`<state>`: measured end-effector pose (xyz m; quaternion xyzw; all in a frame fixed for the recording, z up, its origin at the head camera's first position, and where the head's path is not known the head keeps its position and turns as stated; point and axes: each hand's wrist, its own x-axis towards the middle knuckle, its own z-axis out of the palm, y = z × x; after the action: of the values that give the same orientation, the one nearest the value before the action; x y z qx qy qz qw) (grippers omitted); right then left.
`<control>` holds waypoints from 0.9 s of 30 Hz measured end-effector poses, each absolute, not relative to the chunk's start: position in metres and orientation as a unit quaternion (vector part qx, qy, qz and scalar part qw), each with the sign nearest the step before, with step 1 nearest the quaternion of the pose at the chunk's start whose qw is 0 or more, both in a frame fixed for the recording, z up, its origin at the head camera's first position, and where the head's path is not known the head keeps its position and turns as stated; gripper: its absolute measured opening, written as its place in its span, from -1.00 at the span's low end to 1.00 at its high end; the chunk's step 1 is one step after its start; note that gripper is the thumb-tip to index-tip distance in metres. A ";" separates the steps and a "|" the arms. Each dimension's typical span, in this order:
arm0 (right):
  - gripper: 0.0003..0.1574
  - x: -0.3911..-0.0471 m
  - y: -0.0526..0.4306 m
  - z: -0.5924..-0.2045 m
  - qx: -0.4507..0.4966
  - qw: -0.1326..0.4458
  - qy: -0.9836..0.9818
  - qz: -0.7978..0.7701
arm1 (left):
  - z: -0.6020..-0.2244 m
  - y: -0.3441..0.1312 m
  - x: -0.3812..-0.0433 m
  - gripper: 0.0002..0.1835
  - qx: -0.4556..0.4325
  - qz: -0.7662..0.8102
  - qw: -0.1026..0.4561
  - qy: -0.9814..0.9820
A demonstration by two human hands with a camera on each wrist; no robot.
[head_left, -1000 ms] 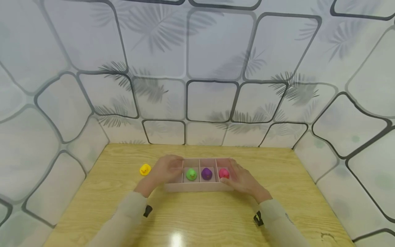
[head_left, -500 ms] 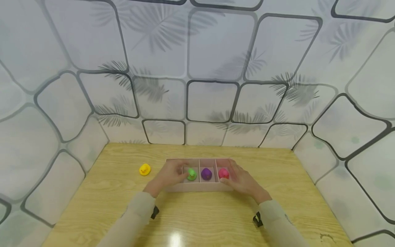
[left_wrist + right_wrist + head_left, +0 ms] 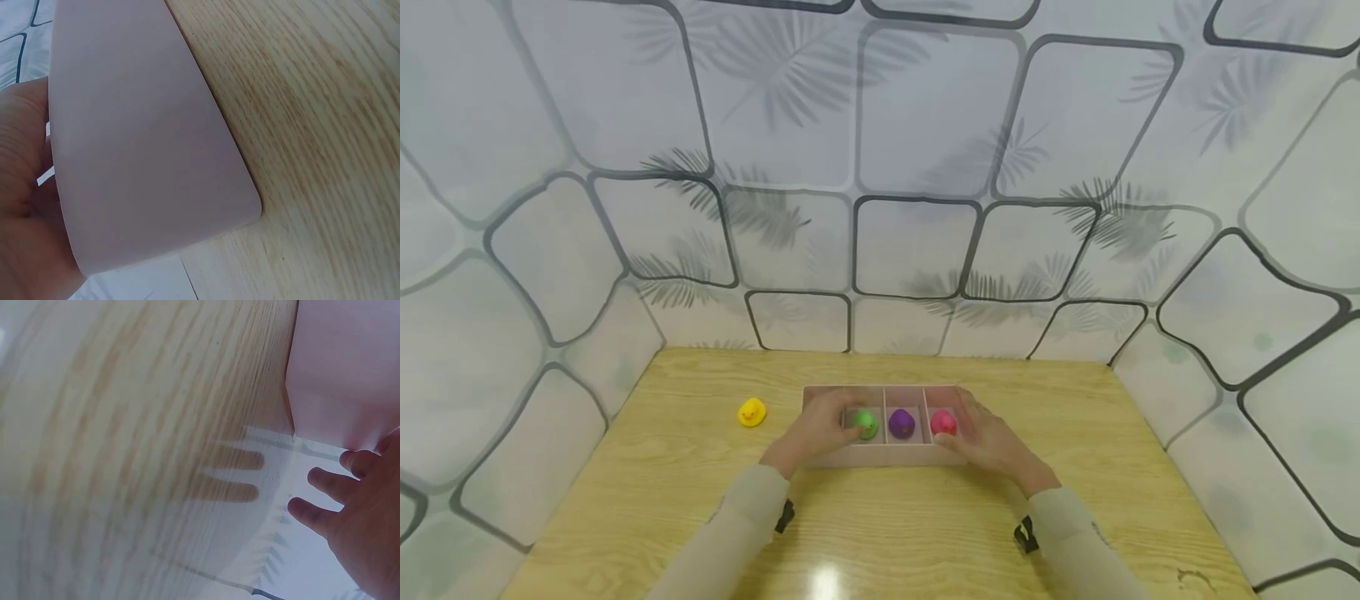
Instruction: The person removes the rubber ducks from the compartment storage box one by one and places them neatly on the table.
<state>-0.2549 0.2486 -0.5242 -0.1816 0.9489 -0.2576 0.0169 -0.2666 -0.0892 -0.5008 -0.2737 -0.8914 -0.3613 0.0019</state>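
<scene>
A pale pink compartment box (image 3: 883, 455) stands on the table with its long side toward me. In it sit a green rubber duck (image 3: 868, 425), a purple rubber duck (image 3: 902, 424) and a pink rubber duck (image 3: 943, 422), each in its own compartment. My left hand (image 3: 818, 423) reaches over the left end, thumb against the green duck and fingers behind it; whether it pinches the duck is unclear. My right hand (image 3: 996, 437) holds the box's right end, thumb beside the pink duck; in the right wrist view several fingers (image 3: 325, 515) spread past the wall.
A yellow rubber duck (image 3: 752, 412) stands on the wooden table (image 3: 865, 525) left of the box. Patterned white walls (image 3: 917, 250) close off the back and both sides. Black wrist straps (image 3: 1026, 534) show below the sleeves.
My left hand has moved right from the box's left end to the green duck, and its thumb now overlaps the duck. My right hand and the box stay put.
</scene>
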 end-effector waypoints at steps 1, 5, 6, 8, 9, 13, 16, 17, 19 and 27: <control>0.30 -0.255 0.248 -0.524 -0.179 0.019 0.949 -0.260 | -0.501 -0.089 -0.267 -0.47 -0.273 -0.358 0.002 -0.893; 0.29 -0.255 0.248 -0.524 -0.181 0.016 0.949 -0.259 | -0.501 -0.086 -0.267 -0.45 -0.271 -0.347 0.004 -0.898; 0.30 -0.255 0.248 -0.523 -0.182 0.016 0.949 -0.258 | -0.501 -0.086 -0.267 -0.45 -0.270 -0.345 0.005 -0.899; 0.29 -0.255 0.248 -0.523 -0.184 0.016 0.948 -0.258 | -0.501 -0.086 -0.267 -0.44 -0.268 -0.345 0.004 -0.899; 0.29 -0.255 0.248 -0.523 -0.185 0.016 0.948 -0.258 | -0.502 -0.085 -0.268 -0.43 -0.267 -0.345 0.003 -0.900; 0.29 -0.254 0.248 -0.523 -0.181 0.021 0.946 -0.268 | -0.503 -0.084 -0.270 -0.42 -0.264 -0.344 -0.005 -0.901; 0.29 -0.253 0.248 -0.522 -0.177 0.023 0.945 -0.275 | -0.503 -0.083 -0.272 -0.44 -0.259 -0.340 -0.012 -0.904; 0.29 -0.253 0.248 -0.522 -0.176 0.023 0.944 -0.278 | -0.503 -0.082 -0.272 -0.45 -0.256 -0.339 -0.015 -0.905; 0.29 -0.253 0.248 -0.521 -0.174 0.023 0.943 -0.282 | -0.503 -0.081 -0.273 -0.46 -0.251 -0.337 -0.020 -0.907; 0.30 -0.253 0.248 -0.522 -0.178 0.023 0.945 -0.274 | -0.497 -0.075 -0.276 -0.45 -0.233 -0.324 -0.073 -0.914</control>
<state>-0.2530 0.2480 -0.5219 -0.1782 0.9447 -0.2744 0.0229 -0.2760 -0.0753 -0.4970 -0.2329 -0.9139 -0.3244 -0.0731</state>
